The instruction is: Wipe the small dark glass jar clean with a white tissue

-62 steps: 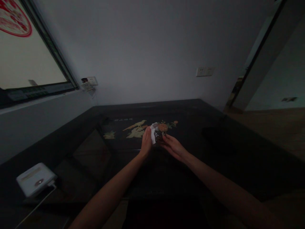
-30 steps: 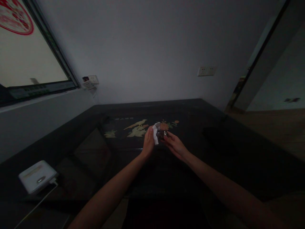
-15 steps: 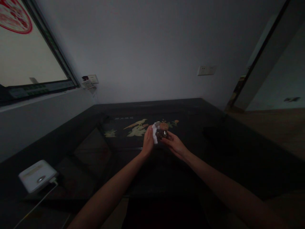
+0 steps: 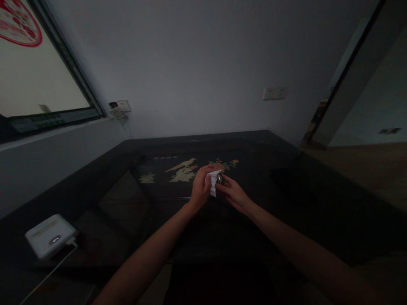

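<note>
Over the dark table, my left hand (image 4: 201, 185) closes on a piece of white tissue or paper (image 4: 213, 183), with the thumb in front of it. Facing it, my right hand (image 4: 234, 193) grips a small dark shiny object (image 4: 219, 179) between thumb and fingers; it could be glass, but its kind is too dim to make out. The tissue lies right against the left side of this object. Part of the object is hidden behind the tissue and my right fingers.
A black table (image 4: 197, 237) with a bird and flower picture (image 4: 182, 171) spreads beneath my hands. On the left sits a white box-shaped device (image 4: 51, 235) with a white cable (image 4: 47, 273). Wall sockets (image 4: 275, 93) are at the back, and a window (image 4: 44, 63) is at upper left.
My left hand has shifted slightly right and its fingers have folded further over the tissue. The tissue now covers more of the dark object, which has turned in my right hand.
</note>
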Demonstrator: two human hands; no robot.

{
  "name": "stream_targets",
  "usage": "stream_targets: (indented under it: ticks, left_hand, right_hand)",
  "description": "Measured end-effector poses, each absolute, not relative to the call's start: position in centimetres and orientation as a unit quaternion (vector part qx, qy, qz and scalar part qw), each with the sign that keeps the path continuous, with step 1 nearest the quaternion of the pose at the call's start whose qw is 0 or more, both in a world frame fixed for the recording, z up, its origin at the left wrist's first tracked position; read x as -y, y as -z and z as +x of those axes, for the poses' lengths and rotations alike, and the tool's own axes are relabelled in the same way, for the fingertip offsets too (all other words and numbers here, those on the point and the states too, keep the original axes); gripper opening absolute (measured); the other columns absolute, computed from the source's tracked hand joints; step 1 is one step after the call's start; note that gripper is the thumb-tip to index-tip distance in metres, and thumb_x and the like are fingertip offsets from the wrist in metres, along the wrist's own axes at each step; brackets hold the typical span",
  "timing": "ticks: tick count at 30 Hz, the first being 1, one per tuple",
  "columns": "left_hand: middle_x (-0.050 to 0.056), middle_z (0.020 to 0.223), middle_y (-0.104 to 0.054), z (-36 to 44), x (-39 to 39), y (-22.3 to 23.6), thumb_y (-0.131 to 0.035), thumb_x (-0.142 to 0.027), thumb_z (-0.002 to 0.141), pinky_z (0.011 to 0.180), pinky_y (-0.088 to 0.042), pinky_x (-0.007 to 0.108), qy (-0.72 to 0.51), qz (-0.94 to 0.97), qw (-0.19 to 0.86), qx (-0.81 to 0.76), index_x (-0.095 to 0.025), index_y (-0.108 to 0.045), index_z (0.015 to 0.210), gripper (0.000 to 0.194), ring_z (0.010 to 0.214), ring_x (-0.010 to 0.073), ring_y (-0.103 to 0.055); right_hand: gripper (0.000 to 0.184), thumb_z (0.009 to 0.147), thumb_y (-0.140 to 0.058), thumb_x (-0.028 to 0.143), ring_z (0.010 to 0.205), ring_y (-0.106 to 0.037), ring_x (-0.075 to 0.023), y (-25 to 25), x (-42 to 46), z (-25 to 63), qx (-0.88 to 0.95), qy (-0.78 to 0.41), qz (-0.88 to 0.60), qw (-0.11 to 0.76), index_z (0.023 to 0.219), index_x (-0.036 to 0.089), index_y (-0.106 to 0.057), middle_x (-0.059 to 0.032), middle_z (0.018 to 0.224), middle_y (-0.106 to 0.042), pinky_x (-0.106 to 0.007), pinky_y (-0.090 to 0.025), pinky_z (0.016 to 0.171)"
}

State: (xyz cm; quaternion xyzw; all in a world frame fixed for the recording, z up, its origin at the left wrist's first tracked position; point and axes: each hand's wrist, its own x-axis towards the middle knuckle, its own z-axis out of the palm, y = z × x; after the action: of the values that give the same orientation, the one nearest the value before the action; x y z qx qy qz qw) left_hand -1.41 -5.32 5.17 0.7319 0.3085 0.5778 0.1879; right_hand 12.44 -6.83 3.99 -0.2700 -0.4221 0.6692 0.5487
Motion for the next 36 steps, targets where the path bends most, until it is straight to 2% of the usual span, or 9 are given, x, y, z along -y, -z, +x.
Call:
stream_targets:
  ticks: [5, 16, 25, 33, 36]
  left_hand:
    - [0.011, 0.112, -0.061, -1.51, 5.25, -5.4, -0.034, -0.041, 0.095, 0.099, -0.037, 0.037, -0.599, 0.707, 0.225, -0.301, -0.018, -0.06, 0.104, 0.036, 0.115, 0.0232, -0.052]
    - [0.011, 0.113, -0.061, -1.43, 5.24, -5.43, -0.035, -0.04, 0.094, 0.095, -0.039, 0.034, -0.594, 0.692, 0.263, -0.316, -0.017, -0.059, 0.103, 0.034, 0.109, 0.0221, -0.055]
    - [0.011, 0.111, -0.061, -1.45, 4.83, -4.8, -0.032, -0.041, 0.096, 0.093, -0.041, 0.036, -0.582, 0.716, 0.223, -0.314, -0.017, -0.058, 0.105, 0.037, 0.106, 0.0219, -0.056]
    - [0.011, 0.113, -0.061, -1.25, 5.13, -4.57, -0.032, -0.033, 0.096, 0.096, -0.038, 0.037, -0.563, 0.739, 0.177, -0.325, -0.018, -0.059, 0.103, 0.032, 0.11, 0.022, -0.053]
    - [0.01, 0.111, -0.061, -1.17, 5.21, -4.66, -0.033, -0.031, 0.095, 0.096, -0.037, 0.036, -0.56, 0.736, 0.193, -0.329, -0.017, -0.06, 0.102, 0.03, 0.109, 0.0218, -0.053]
  right_hand:
    - [0.041, 0.062, -0.08, 0.031, 0.085, -0.066, -0.017, -4.26, 7.11, 12.55, 0.419, -0.687, -0.262, 0.533, 0.1, 0.023, -0.066, -0.0014, 0.092, -0.071, -0.031, -0.048, 0.084]
    - [0.039, 0.059, -0.083, 0.024, 0.079, -0.066, -0.0141, -4.04, 6.83, 12.51, 0.393, -0.691, -0.271, 0.543, 0.095, 0.022, -0.067, 0.0005, 0.088, -0.071, -0.028, -0.049, 0.082]
    - [0.038, 0.058, -0.084, 0.028, 0.078, -0.066, -0.0151, -3.73, 6.53, 12.72, 0.399, -0.68, -0.278, 0.549, 0.092, 0.022, -0.066, 0.0013, 0.084, -0.071, -0.03, -0.05, 0.084]
    - [0.041, 0.054, -0.085, 0.027, 0.08, -0.066, -0.0162, -3.31, 6.44, 12.59, 0.406, -0.642, -0.306, 0.574, 0.091, 0.022, -0.066, 0.0012, 0.085, -0.071, -0.031, -0.048, 0.083]
    - [0.042, 0.054, -0.085, 0.026, 0.079, -0.066, -0.0161, -3.4, 6.51, 12.62, 0.404, -0.64, -0.315, 0.572, 0.091, 0.022, -0.066, 0.0012, 0.084, -0.071, -0.031, -0.048, 0.083]
